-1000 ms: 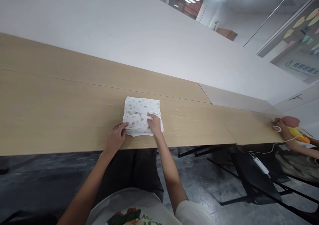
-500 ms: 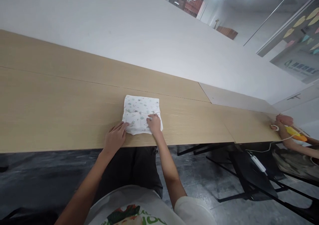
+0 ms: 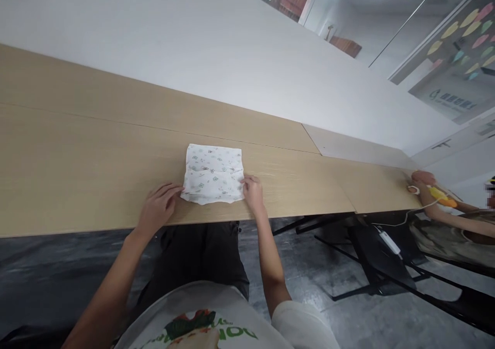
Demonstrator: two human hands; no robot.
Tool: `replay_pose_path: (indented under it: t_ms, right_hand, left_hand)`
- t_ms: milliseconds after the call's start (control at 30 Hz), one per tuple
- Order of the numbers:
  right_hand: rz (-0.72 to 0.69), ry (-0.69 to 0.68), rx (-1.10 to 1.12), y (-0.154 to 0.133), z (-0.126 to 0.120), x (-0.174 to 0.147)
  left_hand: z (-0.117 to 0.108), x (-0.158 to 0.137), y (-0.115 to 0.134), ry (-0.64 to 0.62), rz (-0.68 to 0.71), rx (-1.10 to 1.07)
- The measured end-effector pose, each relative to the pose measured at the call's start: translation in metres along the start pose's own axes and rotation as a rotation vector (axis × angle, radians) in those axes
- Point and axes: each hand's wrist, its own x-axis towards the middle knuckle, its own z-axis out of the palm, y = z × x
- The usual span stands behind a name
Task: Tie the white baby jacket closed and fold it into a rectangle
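A folded white cloth (image 3: 213,171) with a small green and dark print lies flat on the wooden table, a crease running across its middle and its near edge slightly wavy. My left hand (image 3: 159,204) is at the cloth's near left corner, with thumb and fingertips closed on the edge. On the opposite side, my right hand (image 3: 253,193) pinches the right edge a little above the near corner. The undersides of the fingers on both hands are partly hidden.
The long wooden table (image 3: 96,168) runs along a white wall (image 3: 162,45). To the right, another person's arm (image 3: 444,217) rests near a yellow-orange thing (image 3: 443,197) and a cable. Black folding chairs (image 3: 381,256) stand below, one carrying a white power strip (image 3: 390,243).
My right hand has moved off the cloth's top to its right edge. My left hand has shifted outward to the left edge. The cloth looks flatter, and the view has turned slightly.
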Motion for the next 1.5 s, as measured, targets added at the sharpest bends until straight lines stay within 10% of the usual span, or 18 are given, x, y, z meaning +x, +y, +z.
replay_pose_path:
  t_ms: [300,1500]
  right_hand:
    - [-0.107,-0.247,-0.063,-0.016,0.026,0.003]
    - [-0.272,-0.092,0.131,0.049,-0.008,-0.019]
  left_hand:
    - [0.004,0.003,-0.005,-0.082,0.027,-0.056]
    - [0.003,0.011,-0.005,-0.236,0.005,-0.025]
